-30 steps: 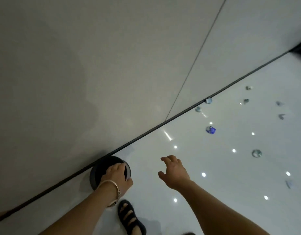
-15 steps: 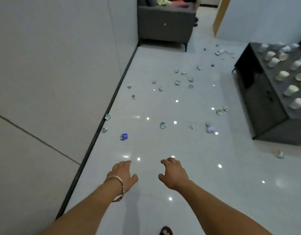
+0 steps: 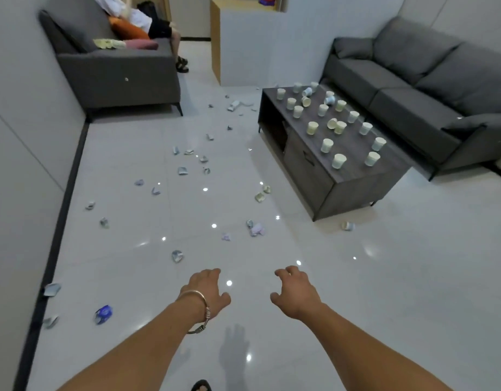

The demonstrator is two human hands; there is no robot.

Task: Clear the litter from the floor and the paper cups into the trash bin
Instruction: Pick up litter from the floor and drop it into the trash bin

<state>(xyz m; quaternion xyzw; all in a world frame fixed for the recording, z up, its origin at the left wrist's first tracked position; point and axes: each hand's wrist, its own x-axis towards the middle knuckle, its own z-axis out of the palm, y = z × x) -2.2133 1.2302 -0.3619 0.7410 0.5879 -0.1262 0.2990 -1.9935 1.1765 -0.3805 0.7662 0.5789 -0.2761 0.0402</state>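
Ahead on the floor: a crumpled scrap lies just beyond my left hand and slightly to its left. It is the nearest litter to either hand.
Nearer hand: my left. My right hand sits further off, on the scrap's right side.
Scrap's look: small, scrunched, whitish-blue and roughly round, with no clear long axis.
My grip: both hands hover palm-down above the floor, fingers loosely curled, holding nothing.
Likely next move: a short reach forward and left with my left hand, I judge.
Other litter: a blue wrapper lies to my left near the wall. Many more scraps trail away across the glossy white floor.
Paper cups: many paper cups stand or lie tipped on a dark coffee table, ahead to my right. One fallen cup lies on the floor by the table's near corner.
Trash bin: not in view.
Surroundings: one grey sofa stands behind the table. On another, at the far left, a person sits.
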